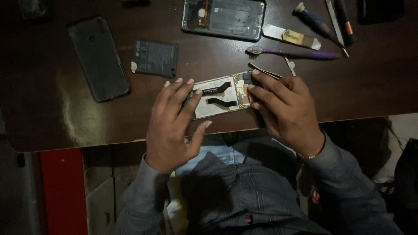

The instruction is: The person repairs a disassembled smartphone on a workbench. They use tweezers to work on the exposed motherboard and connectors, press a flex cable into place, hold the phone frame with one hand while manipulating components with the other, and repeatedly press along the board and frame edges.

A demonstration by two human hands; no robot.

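Opened phone: the opened phone (217, 96) lies flat near the front edge of the dark wooden table (56, 117), between both hands. Its inside shows a pale plate, two black flat cables and a small green board at its right end.
Left hand: the left hand (174, 126) rests on the left end of the phone. The fingers (180, 93) are spread over that end and the thumb is against the near edge, so the hand holds the phone steady on the table.
Right hand: the right hand (287, 111) covers the right end of the phone. The fingers are pressed together around thin metal tweezers (266, 72), which stick out above the knuckles. The tip of the tweezers is hidden, I cannot tell what it touches.
Battery: a dark flat battery (155, 58) lies behind the left hand, apart from the phone.
Cover: a black phone cover (99, 58) lies to the left of the battery.
Second frame: another phone frame (224, 18) lies at the far edge.
Tools: a purple toothbrush (294, 54) lies behind the right hand; a small glue tube (292, 37) and a screwdriver (315, 22) lie further back.
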